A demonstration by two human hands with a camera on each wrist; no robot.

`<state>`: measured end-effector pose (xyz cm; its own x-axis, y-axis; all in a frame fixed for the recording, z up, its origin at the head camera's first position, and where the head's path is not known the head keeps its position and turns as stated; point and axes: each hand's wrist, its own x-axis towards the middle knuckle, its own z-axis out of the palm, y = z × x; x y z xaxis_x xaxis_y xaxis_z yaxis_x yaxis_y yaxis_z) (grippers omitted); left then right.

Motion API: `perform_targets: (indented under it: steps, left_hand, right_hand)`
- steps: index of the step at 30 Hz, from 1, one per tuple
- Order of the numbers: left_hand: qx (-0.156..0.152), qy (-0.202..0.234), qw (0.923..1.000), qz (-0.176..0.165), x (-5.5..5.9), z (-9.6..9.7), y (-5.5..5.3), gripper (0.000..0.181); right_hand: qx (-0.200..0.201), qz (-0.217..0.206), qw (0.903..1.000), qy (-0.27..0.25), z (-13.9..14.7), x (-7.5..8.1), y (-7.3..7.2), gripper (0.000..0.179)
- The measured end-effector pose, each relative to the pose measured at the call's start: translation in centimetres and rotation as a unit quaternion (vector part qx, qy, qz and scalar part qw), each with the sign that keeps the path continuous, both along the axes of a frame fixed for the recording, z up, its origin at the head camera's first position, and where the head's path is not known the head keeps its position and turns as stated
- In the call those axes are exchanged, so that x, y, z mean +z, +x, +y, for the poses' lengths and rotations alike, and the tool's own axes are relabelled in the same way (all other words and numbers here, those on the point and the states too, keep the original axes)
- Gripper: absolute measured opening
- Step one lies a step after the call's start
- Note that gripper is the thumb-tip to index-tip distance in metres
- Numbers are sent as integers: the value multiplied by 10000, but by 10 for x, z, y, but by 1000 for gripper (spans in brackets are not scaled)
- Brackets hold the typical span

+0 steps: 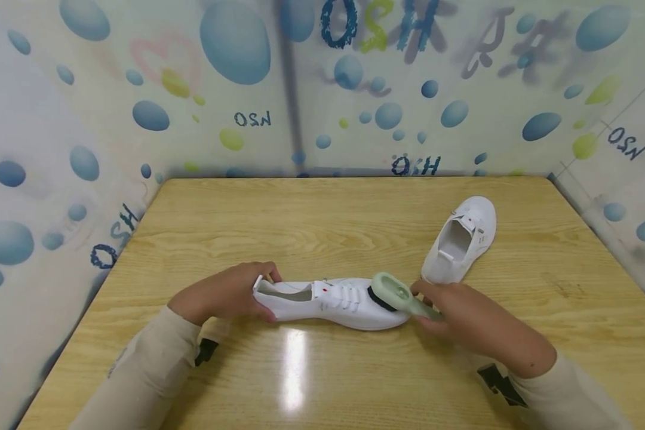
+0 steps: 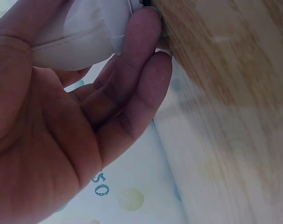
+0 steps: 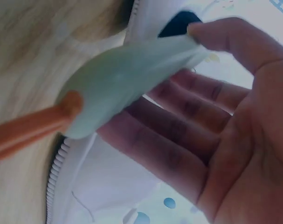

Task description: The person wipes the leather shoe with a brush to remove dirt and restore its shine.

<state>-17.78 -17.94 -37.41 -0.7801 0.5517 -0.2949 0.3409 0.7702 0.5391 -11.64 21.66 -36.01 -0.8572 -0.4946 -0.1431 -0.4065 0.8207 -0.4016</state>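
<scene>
A white lace-up shoe (image 1: pixel 349 319) lies sideways on the table, its toe to the right. My left hand (image 1: pixel 242 291) grips it around the heel (image 2: pixel 71 53); in the left wrist view, fingers curl against the heel's back. With my right hand (image 1: pixel 457 304) I hold a pale green brush (image 1: pixel 392 289) by its handle (image 3: pixel 127 74), thumb on one side and fingers on the other. The brush's dark bristles (image 1: pixel 378 300) rest on the shoe's toe area. An orange loop (image 3: pixel 29 128) hangs from the handle's end.
The second white shoe (image 1: pixel 439 269) stands just beyond my right hand, toe pointing away. Both shoes are on a wood-grain table (image 1: pixel 279 221). A wall covering (image 1: pixel 344 119) with blue and green drops rises behind the table and along its sides.
</scene>
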Motion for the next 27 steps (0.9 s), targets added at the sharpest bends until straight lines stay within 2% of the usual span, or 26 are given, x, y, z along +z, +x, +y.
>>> perform_targets:
  steps: [6, 12, 15, 20, 22, 27]
  left_hand:
    - [-93, 52, 9999, 128, 2, -1, 0, 53]
    - [-50, 61, 9999, 94, 2, 0, 1, 52]
    - [-35, 57, 10000, 52, 1, 0, 1, 52]
    - [30, -23, 10000, 10, 0, 0, 0, 52]
    - [5, -26, 10000, 59, 0, 0, 0, 52]
    - [-60, 22, 9999, 142, 1, 0, 1, 52]
  right_hand:
    - [75, -190, 9998, -21, 6, 7, 3, 31]
    - [-234, -525, 9982, 179, 12, 6, 4, 35]
    - [-165, -300, 9991, 260, 10, 4, 3, 35]
    - [129, 340, 9991, 222, 3, -3, 4, 31]
    - [198, 391, 9988, 204, 1, -3, 6, 30]
    - [146, 185, 9993, 299, 1, 1, 11, 29]
